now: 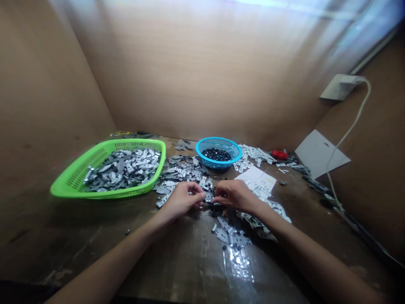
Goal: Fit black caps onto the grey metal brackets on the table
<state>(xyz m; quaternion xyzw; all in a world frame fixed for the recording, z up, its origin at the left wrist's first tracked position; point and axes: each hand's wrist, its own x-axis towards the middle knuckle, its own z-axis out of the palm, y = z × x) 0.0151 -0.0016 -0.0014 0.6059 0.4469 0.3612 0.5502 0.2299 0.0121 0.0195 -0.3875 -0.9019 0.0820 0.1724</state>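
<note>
Near the middle of the table, my left hand (pixel 189 196) pinches a small flat grey metal plate (pixel 208 197) between thumb and fingers. From the other side my right hand (pixel 233 195) reaches to the same plate, its fingers closed at the plate's right end. Whether a small black part sits between those right fingers is too small to tell. Loose grey metal plates (pixel 185 168) lie just beyond my hands. Closer to me, below my right hand, more plates (pixel 230 233) lie with a few small black parts among them.
At left stands a green basket (pixel 60 190) heaped with grey metal pieces. A blue basket (pixel 236 158) of small black parts stands behind my hands. Paper (pixel 257 179), a red object (pixel 280 154) and a white card (pixel 321 154) lie to the right. A cable (pixel 357 114) hangs from a wall box (pixel 340 87).
</note>
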